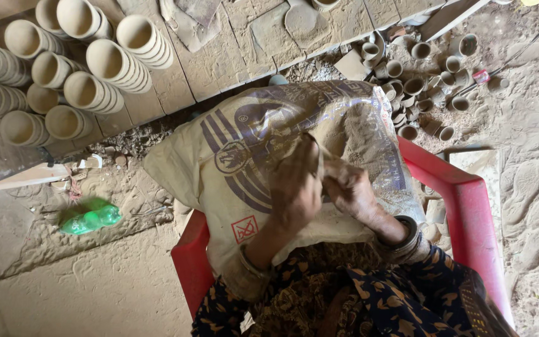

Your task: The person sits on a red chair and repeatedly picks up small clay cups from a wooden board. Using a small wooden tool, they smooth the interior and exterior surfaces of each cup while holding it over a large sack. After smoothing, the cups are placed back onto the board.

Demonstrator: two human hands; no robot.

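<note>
Both hands meet over a dusty woven sack (244,156) draped across the front of a red plastic chair (469,212). Left hand (294,187): back to camera, fingers curled in, pressed against something small and clay-coloured at its fingertips; can't tell what it is. Right hand (350,190): also curled, pinching at the same spot, touching the left. Grip contents hidden by the fingers. Bangles on both wrists, dark patterned sleeves.

Sack: beige, purple print, coated in clay dust, lying flat; contents not visible.

Containers:
- Stacked clay cups (70,68), upper left, lying on their sides in nested rows, mouths toward camera, all empty.
- Loose small clay cups (425,87), upper right, heaped on the dirt just beyond the sack; some upright, some tipped, empty as far as visible.
- Green plastic bottle (88,217) lying on the ground, left of the chair, well apart from the hands; fill can't be judged.

Ground: dry, clay-caked, footprints at right.
</note>
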